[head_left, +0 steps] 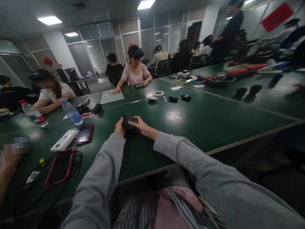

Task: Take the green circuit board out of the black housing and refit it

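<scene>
Just above the green table [188,136], both my hands are around a small black box-shaped object [127,121]. My left hand [119,127] grips its left side, with the fingers partly hidden behind it. From the right, my right hand [141,125] pinches the object, thumb and fingers against its side and near edge. What exactly the black object is I cannot make out. Farther off lie several small things: black oblong pieces [173,99], a small wrench [164,99] and a white ring [158,93].
To my left are two bottles [72,112], a white oblong device [63,140], a phone [84,133] and a pink-rimmed case [59,167] with black cords. A person [135,70] sits opposite beside a grey board [112,96]. Wires and tools [192,78] lie at the back right.
</scene>
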Demonstrator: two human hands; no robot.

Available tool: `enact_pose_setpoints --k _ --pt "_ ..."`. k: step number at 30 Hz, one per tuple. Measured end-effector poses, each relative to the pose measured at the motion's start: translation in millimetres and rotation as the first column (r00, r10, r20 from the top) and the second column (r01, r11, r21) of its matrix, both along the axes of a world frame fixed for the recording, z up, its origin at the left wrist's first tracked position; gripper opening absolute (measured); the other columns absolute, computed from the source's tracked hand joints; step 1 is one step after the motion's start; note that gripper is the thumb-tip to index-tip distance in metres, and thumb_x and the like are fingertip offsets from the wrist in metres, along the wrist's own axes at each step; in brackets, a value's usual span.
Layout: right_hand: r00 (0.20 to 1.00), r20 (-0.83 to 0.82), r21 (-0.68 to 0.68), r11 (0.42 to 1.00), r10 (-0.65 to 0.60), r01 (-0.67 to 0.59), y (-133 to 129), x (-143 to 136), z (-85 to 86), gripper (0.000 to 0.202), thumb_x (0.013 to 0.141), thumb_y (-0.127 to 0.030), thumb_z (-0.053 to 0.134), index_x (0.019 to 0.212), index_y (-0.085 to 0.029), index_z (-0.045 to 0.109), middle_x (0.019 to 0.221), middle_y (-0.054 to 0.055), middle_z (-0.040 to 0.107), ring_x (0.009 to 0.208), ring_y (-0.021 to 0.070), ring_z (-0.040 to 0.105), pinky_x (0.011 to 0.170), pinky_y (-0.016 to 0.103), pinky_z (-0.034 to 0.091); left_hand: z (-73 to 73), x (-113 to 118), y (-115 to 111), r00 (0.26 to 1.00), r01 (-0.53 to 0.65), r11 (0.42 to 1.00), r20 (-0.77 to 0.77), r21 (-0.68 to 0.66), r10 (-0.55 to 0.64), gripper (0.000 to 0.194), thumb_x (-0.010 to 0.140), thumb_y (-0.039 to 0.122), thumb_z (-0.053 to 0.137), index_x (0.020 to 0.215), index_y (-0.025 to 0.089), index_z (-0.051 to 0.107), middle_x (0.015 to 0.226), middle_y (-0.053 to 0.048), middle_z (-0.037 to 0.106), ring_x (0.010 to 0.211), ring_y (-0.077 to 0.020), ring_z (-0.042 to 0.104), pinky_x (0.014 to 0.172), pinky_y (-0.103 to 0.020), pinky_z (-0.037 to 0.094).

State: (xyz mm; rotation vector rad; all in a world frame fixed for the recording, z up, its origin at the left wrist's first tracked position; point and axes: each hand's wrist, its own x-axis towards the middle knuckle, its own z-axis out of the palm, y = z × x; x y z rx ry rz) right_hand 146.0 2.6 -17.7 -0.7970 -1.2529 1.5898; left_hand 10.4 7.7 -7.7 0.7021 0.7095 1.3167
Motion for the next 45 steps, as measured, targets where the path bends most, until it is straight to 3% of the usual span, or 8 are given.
enact_pose_setpoints --k 12,15,21,26,28,33,38,45 --pt "0.997 0.08 0.104 0.994 0.023 -0.031 11.1 3.9 -7.9 0.056 0.067 -0.039 0.071 0.117 -0.028 0.048 0.086 0.0 0.058 0.073 0.0123 0.058 0.061 0.024 0.047 -7.4 -0.8 -7.1 0.994 -0.093 0.995 -0.066 -0.044 0.09 0.043 0.075 0.036 0.067 0.11 0.011 0.059 0.081 -0.01 0.067 0.074 -0.0187 0.066 0.071 -0.031 0.053" --pt "0.997 0.076 0.144 0.989 -0.031 0.02 16.4 6.9 -8.3 0.054 0.069 -0.036 0.07 0.118 -0.027 0.051 0.088 0.0 0.059 0.076 0.0119 0.058 0.066 0.024 0.048 -13.7 -7.6 0.7 0.991 -0.117 0.993 -0.067 -0.031 0.114 0.042 0.074 0.035 0.068 0.108 0.012 0.059 0.079 -0.008 0.067 0.069 -0.0175 0.065 0.066 -0.03 0.053" --pt "0.995 0.041 -0.013 0.996 -0.093 0.094 27.6 13.2 -9.4 0.039 0.076 -0.034 0.061 0.114 -0.026 0.054 0.1 0.001 0.061 0.08 0.0126 0.058 0.066 0.024 0.049 -16.1 -13.9 3.6 0.994 -0.086 0.996 -0.065 -0.036 0.084 0.041 0.075 0.036 0.067 0.108 0.014 0.058 0.078 -0.007 0.067 0.064 -0.0176 0.065 0.063 -0.031 0.053" --pt "0.947 0.059 0.082 0.947 -0.315 0.31 33.7 19.0 -7.4 0.028 0.078 -0.033 0.057 0.105 -0.024 0.057 0.102 0.0 0.06 0.087 0.0103 0.057 0.074 0.022 0.048 -11.7 -14.7 0.9 0.999 -0.035 0.999 -0.011 -0.028 0.035 0.038 0.077 0.033 0.064 0.109 0.015 0.056 0.086 -0.009 0.067 0.074 -0.0205 0.067 0.069 -0.034 0.053" --pt "0.942 0.019 -0.027 0.942 -0.335 0.336 35.1 23.6 -4.1 0.026 0.081 -0.036 0.055 0.104 -0.024 0.055 0.098 0.0 0.06 0.082 0.0109 0.058 0.07 0.023 0.05 -10.2 -15.3 -0.1 1.0 -0.026 0.999 0.013 -0.027 0.026 0.034 0.079 0.033 0.062 0.107 0.015 0.056 0.089 -0.01 0.067 0.077 -0.0219 0.068 0.07 -0.036 0.053" --pt "0.931 -0.221 -0.356 0.913 -0.29 0.2 33.2 34.2 6.1 0.024 0.083 -0.038 0.055 0.099 -0.021 0.054 0.089 0.003 0.062 0.076 0.013 0.06 0.063 0.025 0.053 -6.3 -18.2 -3.5 0.998 -0.014 1.0 0.061 -0.027 0.015 0.029 0.084 0.037 0.052 0.101 0.013 0.056 0.092 -0.012 0.068 0.072 -0.0196 0.067 0.067 -0.034 0.054" --pt "0.939 -0.241 -0.304 0.938 -0.245 0.166 30.7 36.3 9.2 0.022 0.077 -0.028 0.064 0.096 -0.02 0.056 0.083 0.002 0.063 0.077 0.0131 0.061 0.063 0.024 0.053 -0.5 -23.1 -8.0 0.995 -0.042 0.999 0.091 -0.034 0.045 0.038 0.084 0.043 0.051 0.102 0.01 0.058 0.089 -0.012 0.069 0.055 -0.0119 0.061 0.054 -0.025 0.052" --pt "0.986 -0.163 -0.134 0.99 0.027 -0.049 30.6 30.2 5.2 0.031 0.085 -0.042 0.052 0.093 -0.012 0.056 0.081 0.009 0.065 0.071 0.0152 0.064 0.064 0.027 0.055 6.6 -23.6 -14.9 0.99 -0.016 0.999 0.136 -0.04 0.021 0.04 0.084 0.045 0.05 0.103 0.011 0.059 0.085 -0.011 0.068 0.052 -0.0104 0.058 0.05 -0.023 0.05"
